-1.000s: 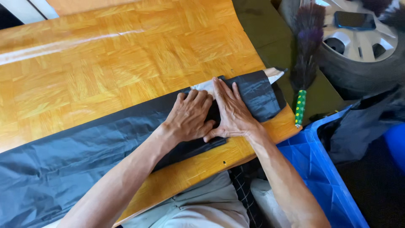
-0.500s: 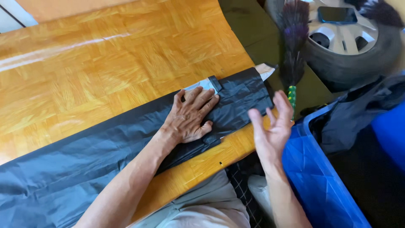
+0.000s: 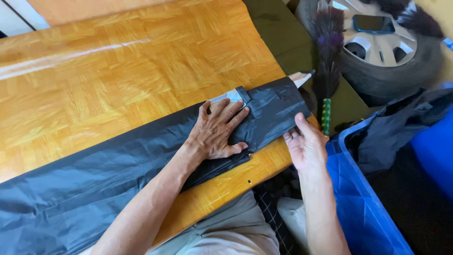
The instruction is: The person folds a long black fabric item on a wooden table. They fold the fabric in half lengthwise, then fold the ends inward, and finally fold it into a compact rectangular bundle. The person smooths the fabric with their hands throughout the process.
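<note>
A long black plastic sheet (image 3: 94,174) lies folded across a sheet of wood-pattern flooring (image 3: 118,75). My left hand (image 3: 218,130) presses flat on the black plastic near its right end, fingers spread. A pale strip (image 3: 226,97) shows at the plastic's upper fold, just above those fingers. My right hand (image 3: 306,144) is at the plastic's right end, palm up, with the thumb touching the lower edge of the sheet; whether it grips the edge is unclear.
A feather duster with a green handle (image 3: 326,71) lies to the right of the flooring. Behind it rests a car tyre with a silver rim (image 3: 391,52) and a phone (image 3: 375,23) on it. A blue tarp (image 3: 358,198) with dark cloth (image 3: 396,132) lies at lower right.
My right hand lifted off the black plastic, swung out to the right, and has come back to the sheet's right end. My left hand stayed pressed on the plastic.
</note>
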